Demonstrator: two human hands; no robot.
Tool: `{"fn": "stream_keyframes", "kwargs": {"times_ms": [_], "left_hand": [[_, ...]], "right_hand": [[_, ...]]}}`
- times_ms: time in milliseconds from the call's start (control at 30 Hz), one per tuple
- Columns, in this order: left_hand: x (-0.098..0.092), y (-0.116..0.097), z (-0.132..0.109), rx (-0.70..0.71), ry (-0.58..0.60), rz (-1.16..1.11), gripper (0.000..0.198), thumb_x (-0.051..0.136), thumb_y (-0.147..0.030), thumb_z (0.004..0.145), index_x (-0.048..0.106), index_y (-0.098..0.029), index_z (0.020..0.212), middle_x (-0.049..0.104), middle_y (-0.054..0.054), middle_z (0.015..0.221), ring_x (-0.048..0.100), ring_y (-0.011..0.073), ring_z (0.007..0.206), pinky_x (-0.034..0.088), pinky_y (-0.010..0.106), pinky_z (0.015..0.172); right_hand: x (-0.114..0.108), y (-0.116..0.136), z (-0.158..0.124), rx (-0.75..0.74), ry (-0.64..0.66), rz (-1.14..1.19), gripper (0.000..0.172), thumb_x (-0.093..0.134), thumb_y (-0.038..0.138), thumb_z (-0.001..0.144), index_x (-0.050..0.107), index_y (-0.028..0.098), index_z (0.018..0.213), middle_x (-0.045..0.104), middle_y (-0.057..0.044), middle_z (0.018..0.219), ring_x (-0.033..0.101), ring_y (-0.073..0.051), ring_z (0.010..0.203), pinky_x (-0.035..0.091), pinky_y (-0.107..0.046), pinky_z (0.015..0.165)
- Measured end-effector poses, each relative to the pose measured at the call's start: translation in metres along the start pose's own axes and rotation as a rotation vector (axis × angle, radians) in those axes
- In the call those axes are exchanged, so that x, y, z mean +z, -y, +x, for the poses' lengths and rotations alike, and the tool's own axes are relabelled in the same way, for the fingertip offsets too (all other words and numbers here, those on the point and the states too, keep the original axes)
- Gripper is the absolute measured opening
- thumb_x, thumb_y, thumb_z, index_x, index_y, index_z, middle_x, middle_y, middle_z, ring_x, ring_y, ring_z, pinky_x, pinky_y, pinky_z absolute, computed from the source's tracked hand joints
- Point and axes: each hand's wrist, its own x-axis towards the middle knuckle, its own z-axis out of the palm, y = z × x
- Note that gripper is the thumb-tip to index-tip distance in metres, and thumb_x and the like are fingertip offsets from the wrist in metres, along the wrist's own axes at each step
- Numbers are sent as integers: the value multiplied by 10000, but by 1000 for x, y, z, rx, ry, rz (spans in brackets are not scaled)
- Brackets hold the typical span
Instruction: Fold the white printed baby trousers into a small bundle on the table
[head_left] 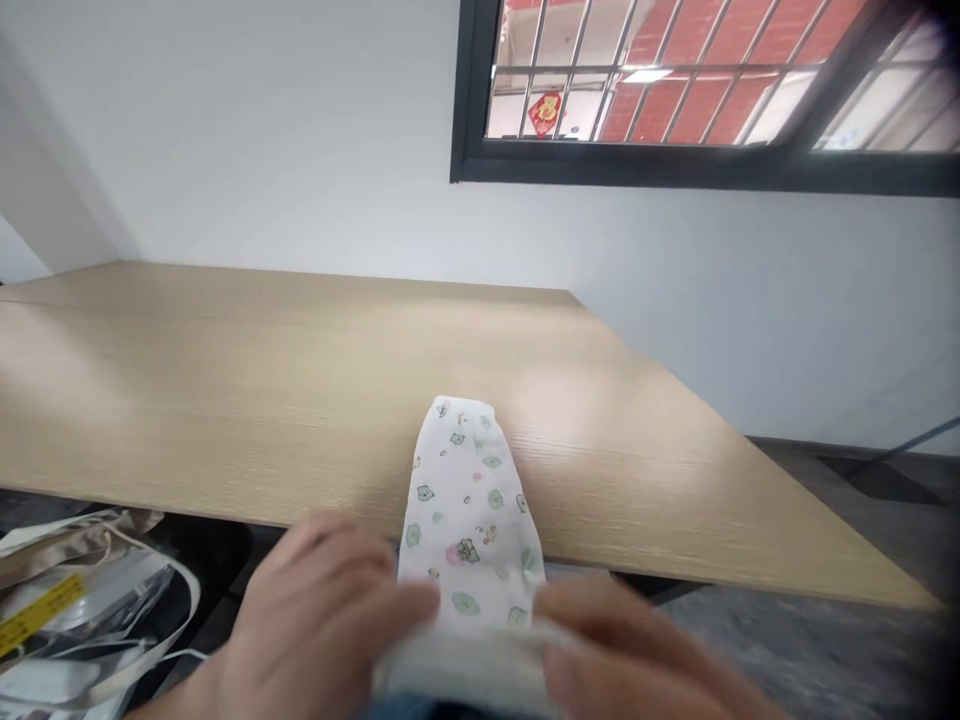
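A white cloth piece (472,510) printed with small green bear faces narrows toward its far end, which lies on the table. Its near part reaches past the table's front edge and is blurred. My left hand (315,610) is at the near left side, fingers curled and thumb on the cloth. At the near right side my right hand (637,650) pinches the cloth between thumb and fingers. Both hands are smeared by motion. The cloth looks like a sleeve or a small trouser leg; I cannot tell which.
The light wooden table (247,380) stretches left, its right edge slanting toward me. A bag (90,600) with a pale strap and packaged items sits below on the left. Behind are a white wall (300,130) and a barred window (637,80). Grey floor (825,650) shows at right.
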Motion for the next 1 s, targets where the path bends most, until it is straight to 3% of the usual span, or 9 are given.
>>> {"fn": "stream_keyframes", "kwargs": {"times_ms": [200,300,400,500,567,700,767,867,1000], "left_hand": [[39,78,110,-354,355,211,348,302,-371,932,593,-181,941,656,43,821,601,203,757,432,312,684],[71,117,133,-409,434,202,346,321,-306,916,612,-128,863,660,92,804,612,216,746,443,310,667],[87,130,132,-434,439,180,335,340,-274,906,608,-83,966,652,148,946,610,245,886,453,340,757],[85,113,121,-389,342,143,434,213,-275,952,427,-61,1264,478,179,1297,452,248,1190,361,389,961],[81,94,112,-294,345,72,455,146,-305,971,352,-140,1341,419,93,1379,383,171,1259,311,320,1025],[91,77,104,29,658,-134,452,106,-367,979,387,-325,1330,402,-51,1402,333,121,1300,227,335,1086],[106,86,112,102,755,-99,424,156,-369,978,365,-331,1346,305,-46,1454,221,169,1354,103,442,1110],[131,109,137,44,729,5,411,251,-376,964,355,-309,1356,244,-10,1482,117,245,1377,-1,535,1083],[151,133,167,-85,700,52,429,171,-318,973,405,-251,1327,355,72,1429,271,294,1323,102,611,1037]], "right_hand": [[5,-99,89,274,-46,72,233,379,179,875,552,223,1024,614,-44,952,571,-165,751,488,-292,686],[29,-150,104,472,146,68,260,380,176,862,557,178,1052,623,-63,925,565,-191,784,478,-326,718],[40,-169,103,462,218,1,319,319,177,891,583,151,1067,602,-112,1039,522,-231,1012,434,-379,871],[37,-152,98,323,97,-116,371,293,198,902,557,110,1148,541,-156,1171,484,-254,1095,394,-427,939],[36,-127,92,192,147,-110,372,308,210,903,566,98,1147,569,-155,1147,513,-252,1065,401,-423,942],[52,-73,72,121,393,-72,390,347,292,926,555,110,1201,565,-147,1206,494,-273,1126,381,-444,979],[65,-52,60,165,379,-137,456,377,346,918,493,87,1274,485,-161,1303,395,-315,1223,309,-502,1027],[81,-31,43,216,305,-164,562,372,382,917,360,44,1367,341,-168,1409,260,-316,1309,255,-502,1067],[86,-12,28,222,297,-120,615,385,398,911,287,37,1399,238,-148,1454,184,-287,1343,242,-466,1089]]}}
